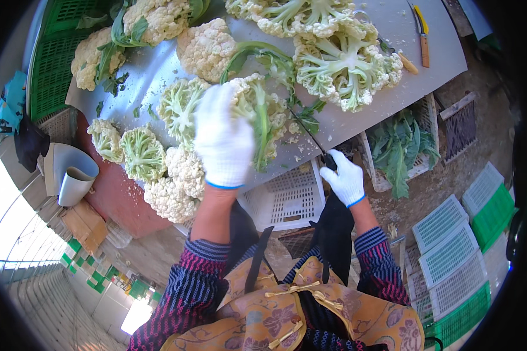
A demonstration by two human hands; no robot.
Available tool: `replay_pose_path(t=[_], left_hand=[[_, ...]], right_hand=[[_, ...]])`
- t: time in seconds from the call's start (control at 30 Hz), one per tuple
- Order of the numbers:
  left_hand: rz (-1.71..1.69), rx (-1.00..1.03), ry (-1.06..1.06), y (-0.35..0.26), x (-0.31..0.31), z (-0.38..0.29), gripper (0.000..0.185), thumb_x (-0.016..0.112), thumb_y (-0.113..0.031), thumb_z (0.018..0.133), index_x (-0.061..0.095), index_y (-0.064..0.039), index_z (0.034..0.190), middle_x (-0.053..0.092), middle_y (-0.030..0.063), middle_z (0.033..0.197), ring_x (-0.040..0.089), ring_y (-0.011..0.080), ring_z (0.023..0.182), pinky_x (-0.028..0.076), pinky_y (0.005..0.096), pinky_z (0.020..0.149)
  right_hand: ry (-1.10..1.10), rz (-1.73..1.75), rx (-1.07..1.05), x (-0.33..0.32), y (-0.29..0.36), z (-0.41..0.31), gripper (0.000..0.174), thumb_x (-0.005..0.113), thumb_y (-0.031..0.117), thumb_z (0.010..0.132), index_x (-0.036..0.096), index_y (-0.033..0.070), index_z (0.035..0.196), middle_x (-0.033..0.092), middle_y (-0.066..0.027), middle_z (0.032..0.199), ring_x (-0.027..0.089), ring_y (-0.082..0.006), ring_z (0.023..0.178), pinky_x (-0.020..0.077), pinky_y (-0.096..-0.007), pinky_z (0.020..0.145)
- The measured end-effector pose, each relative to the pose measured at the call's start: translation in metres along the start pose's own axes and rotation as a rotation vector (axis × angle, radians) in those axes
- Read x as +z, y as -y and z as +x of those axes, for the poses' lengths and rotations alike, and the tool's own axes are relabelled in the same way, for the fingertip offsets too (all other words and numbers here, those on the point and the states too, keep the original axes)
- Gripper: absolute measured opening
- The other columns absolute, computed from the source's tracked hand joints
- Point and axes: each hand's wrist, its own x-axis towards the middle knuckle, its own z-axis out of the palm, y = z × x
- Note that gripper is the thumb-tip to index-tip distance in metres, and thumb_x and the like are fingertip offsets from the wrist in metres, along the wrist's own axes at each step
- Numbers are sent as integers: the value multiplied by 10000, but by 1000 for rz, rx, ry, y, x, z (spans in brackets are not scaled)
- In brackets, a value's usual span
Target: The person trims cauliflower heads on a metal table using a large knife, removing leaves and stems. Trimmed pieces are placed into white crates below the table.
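Observation:
My right hand (346, 177), in a white knit glove, grips the black handle of a knife (309, 132). Its thin blade points up and left across the table edge, the tip near a trimmed leaf. Blurred by motion, my left hand (225, 137) in a matching glove is over the cauliflower pieces at mid-table; its fingers are too smeared to show a hold. Just right of it a cauliflower head (263, 118) lies with a pale green leaf stalk along its side. To its left rests a cut cauliflower (182, 109), stem side showing.
Large cauliflower heads (344, 66) crowd the table (360, 127). A wooden-handled knife with a yellow part (424, 41) lies at the far right. Below the edge stand a white plastic crate (285, 197) and a crate of leaves (402, 149). Stacked crates (450, 259) fill the lower right.

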Motion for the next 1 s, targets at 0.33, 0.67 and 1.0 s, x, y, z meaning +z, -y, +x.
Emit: replay_pose_path(t=[0.33,0.67,1.0], left_hand=[[255,319,752,16,34,9,406,619,1,755,635,-112,1144,594,189,1228,620,382,940,529,462,795],[383,35,569,16,144,89,448,616,-48,811,592,-119,1253,593,203,1297,664,421,1049,549,496,889],[163,-90,489,-24,36,118,311,693,-123,821,690,-91,1130,711,186,1079,694,365,986,551,421,878]], right_hand=[[-374,310,350,-2,-40,-77,483,812,159,773,628,12,1195,700,-106,923,664,-192,787,547,-338,770],[-399,434,322,-26,-30,-95,466,802,121,788,616,9,1201,692,-82,934,651,-154,830,535,-316,792],[-689,643,462,-83,-52,-133,435,725,16,842,567,-12,1246,635,-35,919,599,-107,759,509,-257,688]])
